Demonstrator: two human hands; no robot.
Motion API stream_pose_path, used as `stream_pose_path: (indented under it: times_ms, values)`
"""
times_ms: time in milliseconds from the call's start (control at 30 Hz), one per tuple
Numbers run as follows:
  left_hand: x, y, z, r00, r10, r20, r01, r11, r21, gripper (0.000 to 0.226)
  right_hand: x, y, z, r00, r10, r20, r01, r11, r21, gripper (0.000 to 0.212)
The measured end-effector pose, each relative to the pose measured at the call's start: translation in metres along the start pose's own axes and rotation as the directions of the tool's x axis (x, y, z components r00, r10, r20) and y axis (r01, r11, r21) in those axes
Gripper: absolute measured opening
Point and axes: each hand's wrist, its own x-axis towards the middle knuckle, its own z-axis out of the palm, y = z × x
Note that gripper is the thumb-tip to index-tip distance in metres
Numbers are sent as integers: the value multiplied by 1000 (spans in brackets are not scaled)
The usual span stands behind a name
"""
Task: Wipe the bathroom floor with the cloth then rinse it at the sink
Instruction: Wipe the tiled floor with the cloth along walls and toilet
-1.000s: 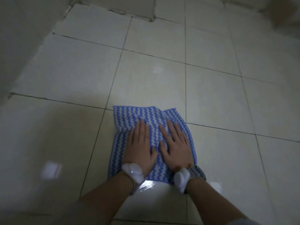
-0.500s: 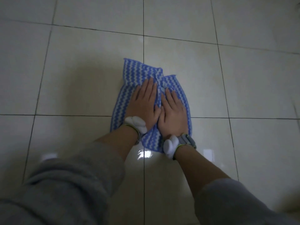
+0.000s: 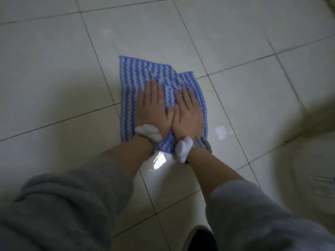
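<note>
Hands: left hand point(image 3: 153, 109) and right hand point(image 3: 188, 116) both lie flat, palms down, fingers straight, side by side on the cloth point(image 3: 141, 69). Neither grips it. Your thumbs touch between the palms. The cloth lies on the floor point(image 3: 54, 51) across a grout line, with a raised fold point(image 3: 176, 79) just beyond your right fingertips.

Risks, as judged from this:

1. Only friction holds the cloth. Push faster than the fabric slides and your palms may skate off it onto bare tile.
2. The fold could roll under on a forward stroke. The far right part would then bunch up and wipe nothing.
3. The tile looks glossy, and a bright sheen point(image 3: 159, 159) sits just behind your wrists. If that is water, your weight over straight arms could slip forward.
4. Both hands sit near the cloth's near half. The far left corner gets little pressure and may leave a streak.
5. Light is dim and the right edge is blurred, so you may miss patches there.

Sink not in view. Rinse not yet begun.
</note>
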Motion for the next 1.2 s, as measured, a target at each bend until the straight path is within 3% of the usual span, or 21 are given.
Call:
stream_pose_path:
  times_ms: [100, 200, 333, 433, 567, 667, 767, 867, 1000, 1100, 1200]
  values:
    - [-32, 59, 25, 975, 212, 68, -218, 973, 79, 76, -69, 52, -48, 968, 252, 12, -249, 961, -118, 52]
    - [-65, 113, 50, 877, 433, 209, -453, 890, 56, 74, -136, 90, -82, 858, 511, -55, -505, 820, -268, 58]
    - [-74, 151, 62, 699, 650, 297, -675, 737, -23, 71, -179, 104, -96, 726, 674, -134, -681, 681, -270, 58]
    - [-63, 153, 58, 655, 690, 309, -711, 701, -57, 69, -172, 92, -85, 636, 749, -188, -767, 586, -261, 57]
    - [-57, 156, 60, 689, 678, 257, -686, 724, -72, 61, -147, 98, -83, 591, 791, -160, -796, 540, -274, 55]
    - [-54, 162, 62, 736, 638, 227, -647, 761, -41, 61, -136, 109, -90, 661, 738, -139, -741, 611, -280, 57]
    - [-65, 175, 71, 773, 592, 227, -610, 793, 9, 69, -155, 129, -109, 777, 629, -1, -606, 749, -268, 53]
    - [-93, 195, 81, 772, 596, 221, -612, 791, 1, 81, -200, 157, -140, 845, 534, -16, -517, 811, -272, 55]
    - [-147, 230, 99, 616, 736, 279, -751, 656, -73, 79, -286, 183, -168, 757, 646, -96, -633, 691, -349, 60]
    - [-177, 251, 112, 515, 792, 327, -816, 570, -96, 76, -321, 178, -176, 610, 774, -172, -783, 553, -285, 64]
    - [-182, 250, 109, 479, 816, 324, -842, 531, -93, 73, -322, 150, -170, 518, 807, -284, -852, 458, -253, 71]
